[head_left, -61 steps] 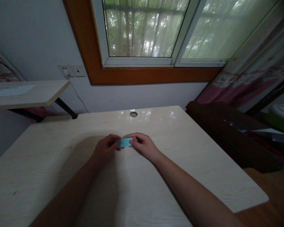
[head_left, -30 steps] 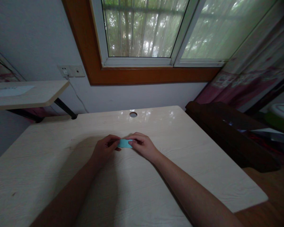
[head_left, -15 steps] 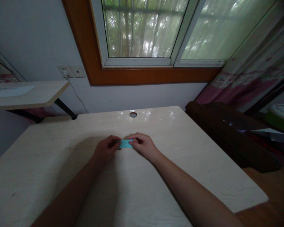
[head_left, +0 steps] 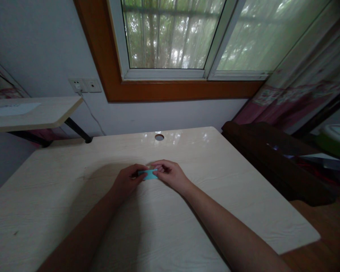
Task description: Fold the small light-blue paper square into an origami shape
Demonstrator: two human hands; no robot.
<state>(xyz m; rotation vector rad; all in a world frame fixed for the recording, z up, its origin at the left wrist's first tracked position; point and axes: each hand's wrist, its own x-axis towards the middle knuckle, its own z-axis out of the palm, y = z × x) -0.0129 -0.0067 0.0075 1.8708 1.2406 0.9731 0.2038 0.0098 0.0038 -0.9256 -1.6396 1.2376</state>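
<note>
A small turquoise strip of paper point(head_left: 150, 175) is held between my two hands, just above or on the pale wooden table point(head_left: 170, 219). My left hand point(head_left: 129, 177) pinches its left end between thumb and fingers. At the right end, my right hand point(head_left: 171, 173) grips it with thumb and fingertips, its index finger reaching along the far edge. The fingers cover both ends of the strip, and whether it is folded is too small to tell.
A round cable hole point(head_left: 159, 137) lies near the table's far edge. A raised shelf point(head_left: 53, 117) with a paper sheet stands at back left, below a wall socket point(head_left: 85, 85). Dark wooden furniture point(head_left: 260, 158) adjoins the right side, and a window point(head_left: 172, 41) is ahead.
The strip now tilts slightly, and its left end shows further under my left thumb. My left hand's fingers have shifted a little to the right; both hands keep their hold.
</note>
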